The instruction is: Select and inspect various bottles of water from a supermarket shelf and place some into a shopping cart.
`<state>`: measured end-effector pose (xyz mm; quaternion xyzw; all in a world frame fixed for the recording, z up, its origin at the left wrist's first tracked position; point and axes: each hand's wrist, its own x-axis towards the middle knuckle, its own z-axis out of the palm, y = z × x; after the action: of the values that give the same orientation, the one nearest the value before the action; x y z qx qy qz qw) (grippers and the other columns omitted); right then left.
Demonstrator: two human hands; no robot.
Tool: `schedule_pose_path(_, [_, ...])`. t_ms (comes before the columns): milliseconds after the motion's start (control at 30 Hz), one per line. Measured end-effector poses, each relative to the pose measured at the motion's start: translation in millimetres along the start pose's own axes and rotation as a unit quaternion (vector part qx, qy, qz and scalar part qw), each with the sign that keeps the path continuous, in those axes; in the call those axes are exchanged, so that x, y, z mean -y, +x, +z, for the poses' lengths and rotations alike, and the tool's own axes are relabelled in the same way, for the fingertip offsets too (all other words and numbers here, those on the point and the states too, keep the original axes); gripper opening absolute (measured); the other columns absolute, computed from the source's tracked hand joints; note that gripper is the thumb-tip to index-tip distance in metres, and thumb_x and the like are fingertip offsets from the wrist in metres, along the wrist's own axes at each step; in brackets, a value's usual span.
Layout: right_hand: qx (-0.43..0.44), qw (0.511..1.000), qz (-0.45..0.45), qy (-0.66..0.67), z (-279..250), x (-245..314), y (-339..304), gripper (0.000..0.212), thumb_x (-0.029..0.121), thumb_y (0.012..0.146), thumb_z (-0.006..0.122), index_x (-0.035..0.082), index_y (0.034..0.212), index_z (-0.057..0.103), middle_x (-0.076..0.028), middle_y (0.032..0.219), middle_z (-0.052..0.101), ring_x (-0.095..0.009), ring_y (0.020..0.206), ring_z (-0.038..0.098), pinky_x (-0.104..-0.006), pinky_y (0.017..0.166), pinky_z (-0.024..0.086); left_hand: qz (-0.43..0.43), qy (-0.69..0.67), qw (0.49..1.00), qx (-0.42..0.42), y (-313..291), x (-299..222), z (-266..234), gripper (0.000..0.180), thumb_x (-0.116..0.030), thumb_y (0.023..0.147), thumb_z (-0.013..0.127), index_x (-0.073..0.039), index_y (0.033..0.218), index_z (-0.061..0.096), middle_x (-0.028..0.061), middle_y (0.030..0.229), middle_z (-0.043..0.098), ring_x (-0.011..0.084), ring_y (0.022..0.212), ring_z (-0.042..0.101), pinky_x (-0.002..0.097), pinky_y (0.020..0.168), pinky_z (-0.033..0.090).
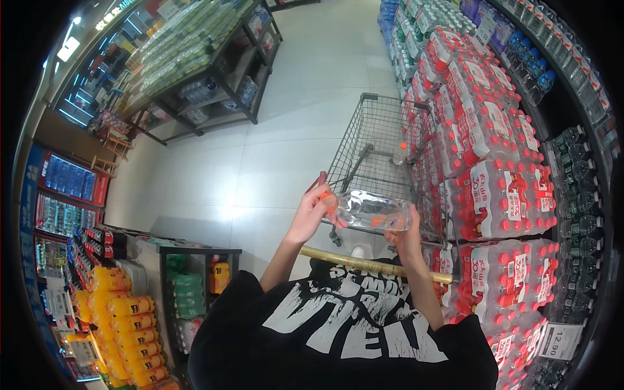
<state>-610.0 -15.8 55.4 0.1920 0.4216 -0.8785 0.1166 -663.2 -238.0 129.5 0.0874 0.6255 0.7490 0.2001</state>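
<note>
A clear plastic bottle (pixel 372 209) with an orange cap lies sideways between my two hands, above the near end of a wire shopping cart (pixel 364 117). My left hand (pixel 312 211) is closed around its cap end. At the base end, my right hand (pixel 407 235) grips the bottle from below and the side. Bits of orange show through the clear plastic. Inside the cart, toward its right side, stands another clear bottle (pixel 400 155) with an orange cap. The cart's gold-coloured handle (pixel 364 262) runs across in front of my body, below both wrists.
Shrink-wrapped packs of red-capped bottles (pixel 484 195) are stacked close along the cart's right side. A dark shelf rack (pixel 234 71) stands at the far left. Orange drink bottles (pixel 133 325) fill a display at the near left. Pale floor tiles (pixel 279 143) stretch between.
</note>
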Motion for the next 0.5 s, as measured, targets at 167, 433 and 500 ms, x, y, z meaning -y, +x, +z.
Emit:
schedule_pose_path(167, [-0.030,0.997,-0.049,-0.053,-2.2,2.3,-16.7,0.054,0.056,0.089,0.032,0.006,0.098,0.050,-0.003,0.067,0.054,-0.013,0.050,0.050,-0.0226,0.044,0.037,0.014,-0.045,0.999,0.001,-2.2,2.3,0.7,0.019,-0.017,0.091,0.043,-0.002,0.079,0.044,0.0067,0.063,0.051,0.0206,0.056,0.061,0.0295,0.053,0.053])
schedule_pose_path(433, [-0.006,0.981,-0.189,-0.034,21.9,36.1,-58.2,0.045,0.012,0.079,0.043,0.011,0.123,0.032,-0.013,0.128,0.034,-0.018,0.083,0.053,-0.0280,0.065,0.049,-0.035,0.027,0.999,-0.032,-3.3,-3.9,11.1,0.019,-0.021,0.094,0.044,-0.009,0.080,0.040,-0.0048,0.060,0.034,0.0015,0.043,0.030,0.0177,0.038,0.020])
schedule_pose_path(500, [0.072,0.950,-0.277,-0.121,18.1,41.6,-66.5,0.056,0.001,0.070,0.049,0.011,0.122,0.031,-0.014,0.129,0.032,-0.019,0.096,0.050,-0.0316,0.073,0.048,-0.014,0.027,0.999,-0.026,-1.9,-7.8,15.5,0.018,-0.022,0.094,0.045,-0.009,0.081,0.040,-0.0053,0.060,0.035,0.0009,0.044,0.028,0.0171,0.039,0.020])
